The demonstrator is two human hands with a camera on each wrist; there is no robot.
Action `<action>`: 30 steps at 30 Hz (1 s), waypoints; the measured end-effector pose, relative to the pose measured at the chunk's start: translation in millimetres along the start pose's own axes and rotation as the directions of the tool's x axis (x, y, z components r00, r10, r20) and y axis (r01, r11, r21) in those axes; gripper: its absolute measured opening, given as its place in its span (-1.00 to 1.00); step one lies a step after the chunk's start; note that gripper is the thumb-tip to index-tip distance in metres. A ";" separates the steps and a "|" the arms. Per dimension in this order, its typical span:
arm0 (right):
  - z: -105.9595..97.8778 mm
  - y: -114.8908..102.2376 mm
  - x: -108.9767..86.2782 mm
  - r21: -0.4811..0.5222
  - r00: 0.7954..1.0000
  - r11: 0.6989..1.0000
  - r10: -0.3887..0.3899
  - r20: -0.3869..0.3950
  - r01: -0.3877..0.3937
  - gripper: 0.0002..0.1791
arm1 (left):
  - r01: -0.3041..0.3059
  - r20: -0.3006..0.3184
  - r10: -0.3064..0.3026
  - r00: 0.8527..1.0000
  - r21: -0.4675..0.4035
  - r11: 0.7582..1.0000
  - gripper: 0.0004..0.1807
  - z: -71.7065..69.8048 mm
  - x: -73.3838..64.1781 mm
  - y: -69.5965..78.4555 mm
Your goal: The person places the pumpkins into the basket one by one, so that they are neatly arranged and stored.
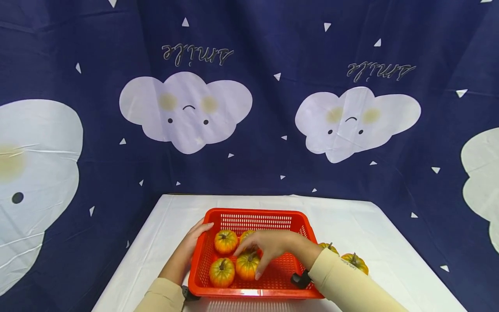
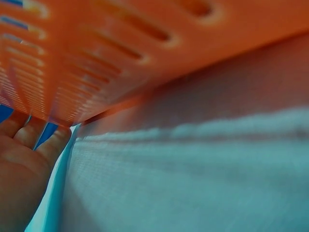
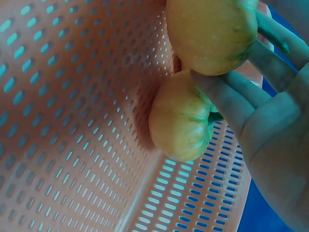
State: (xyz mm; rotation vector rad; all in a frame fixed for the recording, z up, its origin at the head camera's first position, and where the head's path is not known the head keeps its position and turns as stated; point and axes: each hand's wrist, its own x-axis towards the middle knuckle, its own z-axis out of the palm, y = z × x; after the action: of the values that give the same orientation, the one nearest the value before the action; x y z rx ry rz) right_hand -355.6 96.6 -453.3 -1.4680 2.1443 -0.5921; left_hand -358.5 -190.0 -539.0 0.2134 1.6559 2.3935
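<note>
A red plastic basket (image 1: 255,293) with slotted walls stands on the table. My left hand (image 1: 195,237) holds its left side, a digit over the rim and other fingers (image 2: 34,129) against the outer wall. Several small orange-yellow pumpkins sit inside, stems up: one at the back left (image 1: 225,242), one at the front left (image 1: 221,272). My right hand (image 1: 269,247) reaches in, thumb and fingers spread loosely around a front pumpkin (image 1: 247,266). In the right wrist view, fingertips are right at this pumpkin (image 3: 212,36), its stem pointing toward the palm. Another pumpkin (image 3: 178,118) is beside it.
Outside the basket on the right lie more pumpkins, one (image 1: 355,262) beside my right sleeve and one (image 1: 329,247) partly hidden by the forearm. A white cloth covers the table (image 1: 343,221). A dark blue curtain (image 1: 269,173) with cloud prints hangs behind and at the sides.
</note>
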 end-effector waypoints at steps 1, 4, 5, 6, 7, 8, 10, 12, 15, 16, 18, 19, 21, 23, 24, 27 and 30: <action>0.2 -1.0 0.6 -0.025 1.000 1.000 -0.001 0.006 0.001 -0.22 | 0.005 -0.003 -0.005 1.000 -0.005 1.000 -0.36 0.3 -0.2 0.3; 1.2 -3.7 2.5 -0.089 1.000 0.996 0.007 0.025 -0.005 -0.22 | 0.011 -0.006 -0.011 1.000 -0.018 1.000 -0.36 1.1 -0.7 1.1; 1.5 -4.7 3.0 -0.109 0.999 0.994 0.014 0.031 -0.010 -0.22 | 0.014 -0.010 -0.014 1.000 -0.021 1.000 -0.36 1.3 -1.0 1.4; 2.1 -5.4 3.5 -0.126 0.999 0.992 0.023 0.035 -0.019 -0.22 | 0.020 -0.016 -0.020 1.000 -0.029 0.999 -0.36 1.6 -1.2 1.7; 2.7 -6.5 4.0 -0.139 0.999 0.990 0.034 0.038 -0.028 -0.23 | 0.023 -0.018 -0.023 1.000 -0.033 0.999 -0.36 1.7 -1.6 1.9; 3.4 -7.1 4.7 -0.157 0.998 0.987 0.048 0.040 -0.041 -0.22 | 0.019 -0.016 -0.020 1.000 -0.031 0.999 -0.35 1.8 -1.8 2.0; 5.1 -7.9 6.2 -0.187 0.997 0.981 0.069 0.043 -0.060 -0.22 | 0.021 -0.022 -0.021 1.000 -0.031 0.999 -0.35 1.6 -2.0 2.0; 6.6 -8.2 8.0 -0.211 0.995 0.975 0.087 0.042 -0.076 -0.20 | 0.020 -0.023 -0.021 1.000 -0.026 0.999 -0.36 1.2 -2.0 1.6; 8.7 -8.1 10.3 -0.221 0.994 0.971 0.101 0.045 -0.089 -0.17 | 0.016 -0.004 -0.016 1.000 -0.040 0.999 -0.36 0.7 -1.4 0.9; 9.1 -8.2 10.8 -0.221 0.993 0.971 0.107 0.043 -0.095 -0.16 | 0.014 0.004 -0.013 1.000 -0.041 0.999 -0.36 0.6 -1.2 0.9; 10.0 -8.9 11.4 -0.217 0.992 0.970 0.122 0.043 -0.110 -0.13 | 0.008 0.016 -0.008 1.000 -0.044 0.999 -0.35 0.4 -0.5 0.8; 10.8 -9.2 11.7 -0.213 0.990 0.970 0.130 0.046 -0.117 -0.12 | 0.007 0.018 -0.007 1.000 -0.043 0.999 -0.35 0.2 -0.4 0.7; 11.2 -10.1 11.6 -0.230 0.988 0.964 0.146 0.044 -0.132 -0.10 | 0.007 0.011 -0.007 1.000 -0.035 0.999 -0.35 0.3 0.3 0.9; 11.1 -10.8 11.2 -0.245 0.988 0.960 0.151 0.045 -0.136 -0.07 | 0.008 0.008 -0.008 1.000 -0.030 1.000 -0.35 0.7 0.9 1.4; 11.2 -11.0 10.9 -0.247 0.988 0.960 0.149 0.046 -0.134 -0.05 | 0.008 0.007 -0.007 1.000 -0.023 1.000 -0.35 0.9 0.7 1.3; 9.9 -11.6 8.7 -0.239 0.991 0.964 0.130 0.027 -0.120 -0.02 | 0.016 -0.002 -0.016 1.000 -0.019 1.000 -0.34 1.3 -0.5 0.6; 4.4 -13.3 2.4 -0.213 0.995 0.972 0.100 -0.002 -0.098 -0.04 | 0.017 -0.016 -0.017 1.000 -0.017 1.000 -0.32 2.0 -1.9 -0.2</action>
State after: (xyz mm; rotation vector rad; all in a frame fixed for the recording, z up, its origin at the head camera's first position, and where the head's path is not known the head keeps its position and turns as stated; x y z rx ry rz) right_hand -343.9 89.5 -449.3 -1.4567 2.3180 -0.3279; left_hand -356.2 -188.6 -538.5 0.1773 1.6372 2.4022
